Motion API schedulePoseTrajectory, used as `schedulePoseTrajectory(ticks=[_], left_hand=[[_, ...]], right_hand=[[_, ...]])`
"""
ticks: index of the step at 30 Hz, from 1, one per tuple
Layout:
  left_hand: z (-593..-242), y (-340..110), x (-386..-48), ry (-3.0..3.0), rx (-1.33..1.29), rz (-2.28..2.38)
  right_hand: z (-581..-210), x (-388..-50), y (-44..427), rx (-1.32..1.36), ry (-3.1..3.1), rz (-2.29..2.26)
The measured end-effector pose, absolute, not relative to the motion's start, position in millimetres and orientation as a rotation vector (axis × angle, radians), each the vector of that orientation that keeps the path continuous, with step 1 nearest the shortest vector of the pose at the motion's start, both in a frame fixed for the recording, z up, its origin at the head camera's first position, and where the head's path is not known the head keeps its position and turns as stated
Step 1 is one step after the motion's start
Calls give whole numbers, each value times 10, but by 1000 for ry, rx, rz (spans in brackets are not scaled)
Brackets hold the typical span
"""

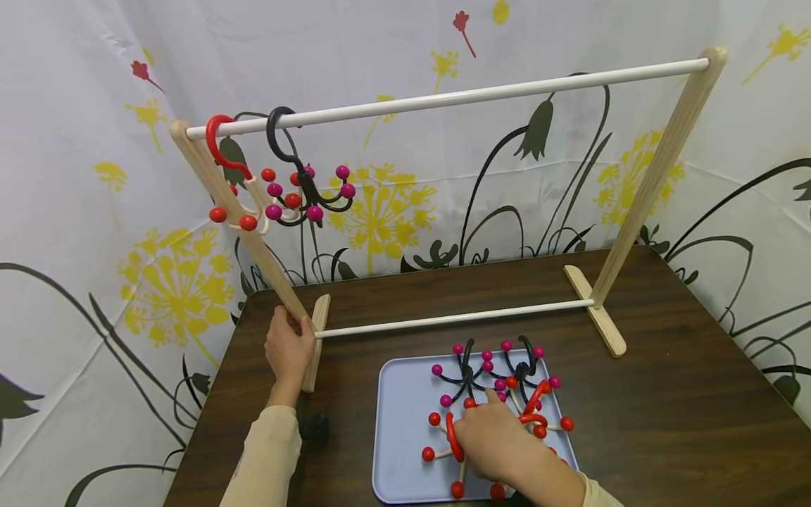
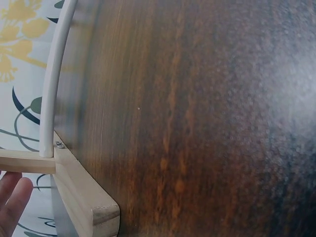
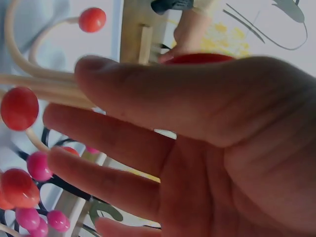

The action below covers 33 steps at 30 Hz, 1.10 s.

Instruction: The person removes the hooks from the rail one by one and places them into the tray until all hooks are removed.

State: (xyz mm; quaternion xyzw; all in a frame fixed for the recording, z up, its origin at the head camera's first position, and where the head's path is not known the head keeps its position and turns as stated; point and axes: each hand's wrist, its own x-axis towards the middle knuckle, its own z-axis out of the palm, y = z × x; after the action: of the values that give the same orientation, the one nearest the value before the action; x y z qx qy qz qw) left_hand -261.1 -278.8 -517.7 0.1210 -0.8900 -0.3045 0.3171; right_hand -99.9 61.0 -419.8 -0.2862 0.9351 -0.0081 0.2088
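My left hand point(image 1: 289, 348) grips the lower part of the rack's left wooden post point(image 1: 256, 246); in the left wrist view its fingers point(image 2: 15, 205) show beside that post. Over the light blue tray point(image 1: 402, 394), my right hand point(image 1: 497, 440) holds a red-hooked hanger point(image 1: 453, 436) with cream arms tipped by red balls. The right wrist view shows thumb and index finger about its cream stem point(image 3: 49, 89); part of the hook is hidden behind the hand. Another red hanger point(image 1: 537, 415) and two black hangers with magenta balls point(image 1: 467, 373) lie on the tray, partly overlapping.
A white top rod point(image 1: 443, 100) joins the rack's two posts. One red hanger point(image 1: 222, 144) and one black hanger point(image 1: 279, 137) hang at its left end. The rack stands on wooden feet point(image 1: 595, 313) on a dark table point(image 1: 684, 394). Behind hangs a flowered cloth point(image 1: 405, 42).
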Motion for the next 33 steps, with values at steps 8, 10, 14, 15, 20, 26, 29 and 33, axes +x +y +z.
schedulePoseTrajectory(ticks=[8, 10, 14, 15, 20, 26, 29, 33], left_hand=[[-5162, -2768, -2628, -2337, 306, -803], [-5158, -2763, -2629, -2340, 306, -804], [-5162, -2762, -2623, -2344, 307, -801], [-5164, -2765, -2620, -2344, 309, -799], [-5162, -2779, -2606, -2340, 323, -799], [-5155, -2783, -2605, -2347, 325, -804], [-5155, -2781, -2602, -2351, 326, -806], [-5152, -2776, -2601, -2353, 326, -804]], right_hand=[[-4072, -1038, 716, -734, 2535, -141], [-4058, -1033, 742, -740, 2547, -164], [-4015, -1019, 785, -756, 2585, -182], [-4001, -1016, 794, -762, 2594, -182], [-3881, -1000, 842, -743, 2629, -227], [-3624, -971, 939, -704, 2697, -290], [-3474, -975, 999, -734, 2748, -299], [-3252, -1021, 1087, -900, 2829, -283]])
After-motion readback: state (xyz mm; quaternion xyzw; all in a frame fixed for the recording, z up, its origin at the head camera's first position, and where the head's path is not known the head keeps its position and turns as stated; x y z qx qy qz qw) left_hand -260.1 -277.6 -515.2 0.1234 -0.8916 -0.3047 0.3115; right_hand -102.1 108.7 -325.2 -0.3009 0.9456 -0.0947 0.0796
